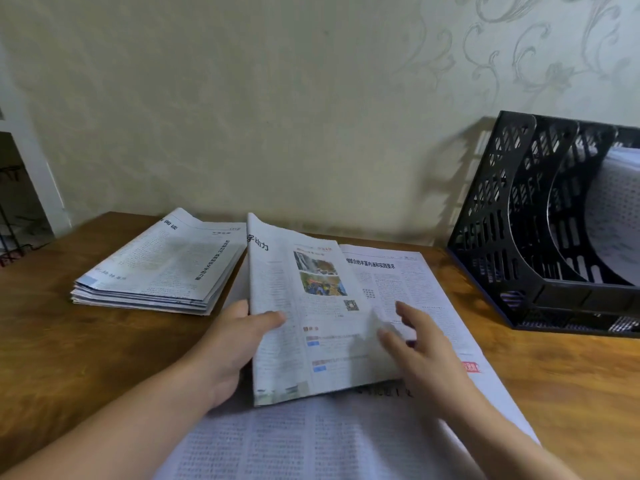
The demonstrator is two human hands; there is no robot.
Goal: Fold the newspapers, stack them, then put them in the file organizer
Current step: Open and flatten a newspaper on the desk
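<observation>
A folded newspaper point(311, 317) with colour photos lies on top of an open, unfolded newspaper sheet point(346, 441) in the middle of the wooden table. My left hand point(235, 341) grips the folded paper's left edge, thumb on top and fingers under it, with that edge lifted off the table. My right hand point(415, 344) hovers over or touches the folded paper's right side with spread, straight fingers. A stack of folded newspapers point(162, 268) rests at the left. The black mesh file organizer point(526, 216) stands at the right by the wall, with papers in its far slot.
The wooden table point(86, 341) has bare surface at the front left and at the right in front of the organizer. A patterned wall runs right behind the table. A doorway and a dark metal rack point(10, 220) are at the far left.
</observation>
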